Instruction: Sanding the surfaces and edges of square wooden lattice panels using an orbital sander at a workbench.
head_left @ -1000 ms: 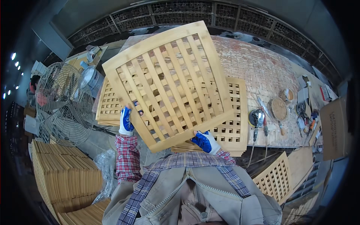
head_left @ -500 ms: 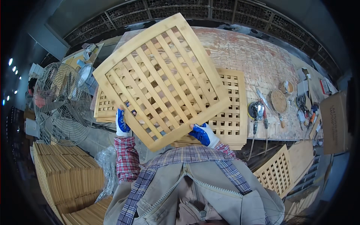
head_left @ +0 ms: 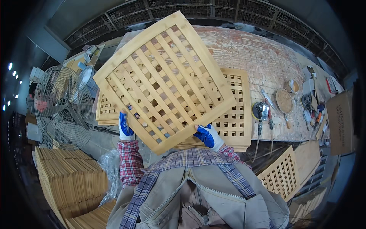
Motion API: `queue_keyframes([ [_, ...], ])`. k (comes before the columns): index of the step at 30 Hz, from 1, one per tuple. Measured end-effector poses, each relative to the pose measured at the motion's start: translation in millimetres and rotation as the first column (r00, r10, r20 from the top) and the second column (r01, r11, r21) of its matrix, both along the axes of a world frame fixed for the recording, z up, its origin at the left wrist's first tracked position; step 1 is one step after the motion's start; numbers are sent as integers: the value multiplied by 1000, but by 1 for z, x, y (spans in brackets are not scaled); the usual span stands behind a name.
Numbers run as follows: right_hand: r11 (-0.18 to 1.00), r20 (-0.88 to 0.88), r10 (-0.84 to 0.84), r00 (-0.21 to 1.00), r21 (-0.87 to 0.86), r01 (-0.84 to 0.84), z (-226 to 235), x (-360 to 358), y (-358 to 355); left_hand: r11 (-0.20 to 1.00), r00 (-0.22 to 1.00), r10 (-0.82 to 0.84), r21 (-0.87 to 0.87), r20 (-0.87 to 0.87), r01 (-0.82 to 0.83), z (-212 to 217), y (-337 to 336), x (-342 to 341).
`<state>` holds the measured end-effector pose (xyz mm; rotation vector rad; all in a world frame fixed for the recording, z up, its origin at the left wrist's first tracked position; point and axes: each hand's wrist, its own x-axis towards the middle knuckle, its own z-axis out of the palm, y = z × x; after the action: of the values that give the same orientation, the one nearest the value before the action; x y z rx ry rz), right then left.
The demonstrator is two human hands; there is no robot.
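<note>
A square wooden lattice panel is held up tilted in front of me, its slats crossing inside a wide frame. My left hand, in a blue and white glove, grips the panel's left edge. At the near edge, my right hand, gloved the same way, closes on the frame with its thumb on top. Some fingers of both hands are hidden behind the wood. Beneath the raised panel, a stack of similar lattice panels lies on the workbench, partly covered by it.
On the workbench at right are a sander-like tool, a round container and several hand tools. A wire-caged fan stands at left, above tall panel stacks. A cardboard box stands far right; another lattice panel leans below it.
The held panel has shifted very slightly, its far corner a little left and its right corner a little right. Both hands keep their grip.
</note>
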<state>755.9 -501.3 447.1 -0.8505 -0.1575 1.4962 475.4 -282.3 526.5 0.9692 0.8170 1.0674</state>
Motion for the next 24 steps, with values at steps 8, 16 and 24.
queue_keyframes([
  [8,999,32,-29,999,-21,29,7,2,-4,999,999,38,-12,4,-38,1,-7,7],
  [16,998,13,-52,999,-36,52,4,7,-2,998,999,31,-46,23,-30,-7,-7,9],
  [24,998,33,-44,998,-47,46,14,12,-1,1000,999,-2,-21,32,3,-18,-3,7],
])
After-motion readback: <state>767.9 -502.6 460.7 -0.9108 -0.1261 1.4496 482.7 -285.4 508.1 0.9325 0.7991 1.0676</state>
